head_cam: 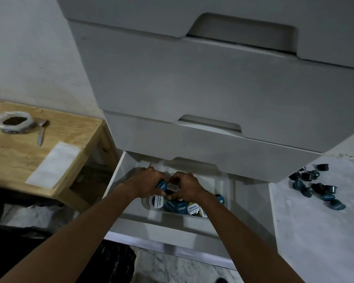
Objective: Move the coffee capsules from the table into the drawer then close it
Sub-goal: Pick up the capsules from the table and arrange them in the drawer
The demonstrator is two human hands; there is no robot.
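Note:
The bottom white drawer (121, 170) stands pulled open below me. Inside it a clear plastic container (223, 180) holds several coffee capsules (182, 207) with blue and white lids. Both hands are low inside the drawer, over that container. My left hand (145, 182) is closed on a blue capsule (161, 185). My right hand (185, 185) is closed on a dark capsule (172, 188). The two hands almost touch. Several dark blue capsules (317, 187) lie in a loose pile on the white table (315, 242) at the right.
Two shut white drawers (192, 82) rise above the open one. At the left a wooden table (12, 158) carries a bag of dark grounds (13, 122), a spoon (41, 131) and a white sachet (53, 165). Dark bags lie on the floor below.

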